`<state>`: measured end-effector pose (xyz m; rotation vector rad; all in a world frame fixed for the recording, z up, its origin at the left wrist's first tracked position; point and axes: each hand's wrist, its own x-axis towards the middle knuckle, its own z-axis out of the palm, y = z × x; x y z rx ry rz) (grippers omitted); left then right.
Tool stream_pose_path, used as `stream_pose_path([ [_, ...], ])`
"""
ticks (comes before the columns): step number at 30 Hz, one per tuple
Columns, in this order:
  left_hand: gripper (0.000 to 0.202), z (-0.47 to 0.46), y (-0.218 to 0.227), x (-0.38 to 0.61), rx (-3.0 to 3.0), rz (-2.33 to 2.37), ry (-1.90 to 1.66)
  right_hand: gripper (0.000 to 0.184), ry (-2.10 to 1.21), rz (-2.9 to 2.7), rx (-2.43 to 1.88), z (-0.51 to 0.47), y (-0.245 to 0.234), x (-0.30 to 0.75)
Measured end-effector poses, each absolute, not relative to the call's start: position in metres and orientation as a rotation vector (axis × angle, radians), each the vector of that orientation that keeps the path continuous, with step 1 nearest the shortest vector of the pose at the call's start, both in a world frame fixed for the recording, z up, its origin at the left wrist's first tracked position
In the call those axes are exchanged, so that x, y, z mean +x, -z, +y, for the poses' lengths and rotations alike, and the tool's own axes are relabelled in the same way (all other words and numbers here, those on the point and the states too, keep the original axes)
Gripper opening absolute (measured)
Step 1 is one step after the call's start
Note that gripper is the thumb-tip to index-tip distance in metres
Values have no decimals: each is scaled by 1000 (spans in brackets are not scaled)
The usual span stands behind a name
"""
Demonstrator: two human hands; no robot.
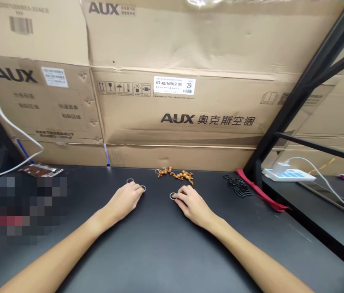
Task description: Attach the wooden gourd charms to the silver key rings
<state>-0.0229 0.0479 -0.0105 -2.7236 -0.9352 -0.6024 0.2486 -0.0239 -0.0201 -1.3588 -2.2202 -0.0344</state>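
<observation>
Left hand (pixel 125 200) and right hand (pixel 192 202) lie half open on the black worktop (pixel 99 260), fingertips touching small metal rings (pixel 172 196) near far edge; a careless push could make rings roll away

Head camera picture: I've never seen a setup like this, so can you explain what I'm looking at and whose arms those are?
This is one picture from a camera worn on a person's head, looking forward and down, so the arms are that person's own. No machine is involved: the bare left hand and right hand rest on a black tabletop. Thin metal rings sit at the fingertips, though it's unclear whether they are worn or lying there. Neither hand seems to hold anything else. Just ahead lie small orange carved pieces, with a pile of black rings to the right. Cardboard AUX boxes stand behind.
</observation>
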Motion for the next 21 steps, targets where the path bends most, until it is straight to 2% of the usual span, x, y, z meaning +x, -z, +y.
stream_pose_path([
  [3, 24, 48, 12, -23, -2704, -983, 652, 23, 22, -2209, -1395, -20, 17, 257],
  [6, 25, 41, 9, -15, -2751, -955, 711, 30, 113, -2101, -1546, -9, 18, 272],
  [10, 41, 20, 5, 11, -3001, -827, 707, 47, 182, -1981, -1792, 9, 25, 289],
  [12, 50, 12, 3, 24, -3124, -761, 599, 48, 178, -1962, -1845, 14, 29, 292],
  [15, 51, 9, 2, 32, -3213, -702, 481, 38, 233, -1941, -1856, 16, 31, 293],
  [21, 39, 7, 4, 27, -3176, -696, 617, 16, 220, -1937, -1809, 12, 28, 289],
])
